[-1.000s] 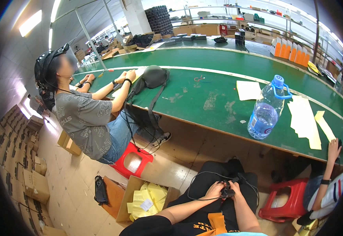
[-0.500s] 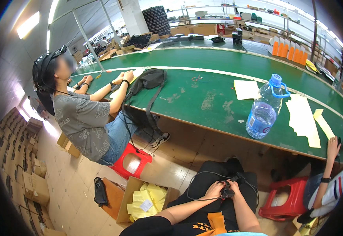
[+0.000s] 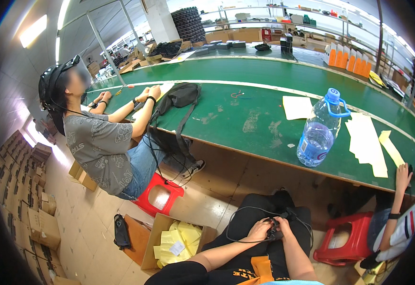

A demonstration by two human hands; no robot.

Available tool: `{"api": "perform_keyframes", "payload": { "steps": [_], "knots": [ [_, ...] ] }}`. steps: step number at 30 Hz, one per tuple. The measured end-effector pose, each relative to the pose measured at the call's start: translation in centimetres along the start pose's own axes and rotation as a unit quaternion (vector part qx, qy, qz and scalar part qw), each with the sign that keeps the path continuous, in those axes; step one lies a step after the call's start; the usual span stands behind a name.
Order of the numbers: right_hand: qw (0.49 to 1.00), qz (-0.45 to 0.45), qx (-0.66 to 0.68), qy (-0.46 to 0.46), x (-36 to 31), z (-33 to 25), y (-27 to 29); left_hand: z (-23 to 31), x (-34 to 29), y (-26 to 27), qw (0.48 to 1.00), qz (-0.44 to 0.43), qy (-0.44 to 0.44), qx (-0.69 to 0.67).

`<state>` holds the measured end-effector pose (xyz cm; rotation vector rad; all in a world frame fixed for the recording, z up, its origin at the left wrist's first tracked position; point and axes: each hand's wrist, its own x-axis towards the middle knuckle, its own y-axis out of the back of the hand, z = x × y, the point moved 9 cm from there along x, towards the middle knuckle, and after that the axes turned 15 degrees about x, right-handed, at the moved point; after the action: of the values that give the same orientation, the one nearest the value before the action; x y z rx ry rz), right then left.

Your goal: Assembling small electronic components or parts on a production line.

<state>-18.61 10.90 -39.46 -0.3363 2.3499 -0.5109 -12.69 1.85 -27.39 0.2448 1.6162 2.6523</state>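
Observation:
Above my lap, my left hand (image 3: 260, 230) and my right hand (image 3: 283, 226) are closed from both sides around a small black device (image 3: 274, 232). My fingers cover much of it, so its exact kind is unclear. A thin black cable (image 3: 230, 229) loops out from it over my dark trousers on both sides. An orange strap (image 3: 261, 269) lies against my black shirt, just below my hands.
A green worktable (image 3: 236, 128) stretches ahead, bearing a large water bottle (image 3: 317, 142), pale yellow papers (image 3: 366, 142) and a black bag (image 3: 176, 102). Left, a seated person (image 3: 100, 137) works; another person's hand (image 3: 402, 179) rests at right. A carton (image 3: 207, 237) with yellow paper and red stools (image 3: 345, 240) stand nearby.

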Motion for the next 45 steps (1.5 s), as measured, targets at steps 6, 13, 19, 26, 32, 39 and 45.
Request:
{"api": "perform_keyframes", "payload": {
  "steps": [6, 13, 19, 26, 32, 39, 45],
  "knots": [
    [1.000, 0.001, -0.013, 0.018, 1.1, 0.8, 1.1, 0.0, 0.0, -0.1, 1.000, 0.016, -0.006, -0.002],
    [0.998, -0.027, -0.049, 0.024, -1.4, -1.9, -1.6, 0.5, 0.1, 1.1, 1.000, 0.013, 0.008, 0.004],
    [0.995, -0.052, 0.072, -0.037, -1.1, -0.3, -2.0, 0.4, 0.0, 1.3, 0.999, 0.043, 0.001, -0.019],
    [0.997, -0.059, 0.042, -0.004, -0.5, -0.4, -1.5, 0.6, 0.1, 1.4, 1.000, 0.022, 0.012, -0.003],
    [0.999, -0.039, 0.014, -0.008, -0.4, -0.3, -1.0, -0.1, 0.1, 0.0, 1.000, -0.021, 0.019, 0.003],
    [1.000, -0.016, -0.017, -0.014, -1.2, -1.0, -1.1, -0.1, 0.1, 0.1, 1.000, -0.012, 0.017, -0.002],
    [0.999, -0.019, -0.036, -0.007, -1.7, -1.4, -1.6, -0.1, 0.0, 0.1, 1.000, -0.006, 0.016, -0.001]
  ]
}}
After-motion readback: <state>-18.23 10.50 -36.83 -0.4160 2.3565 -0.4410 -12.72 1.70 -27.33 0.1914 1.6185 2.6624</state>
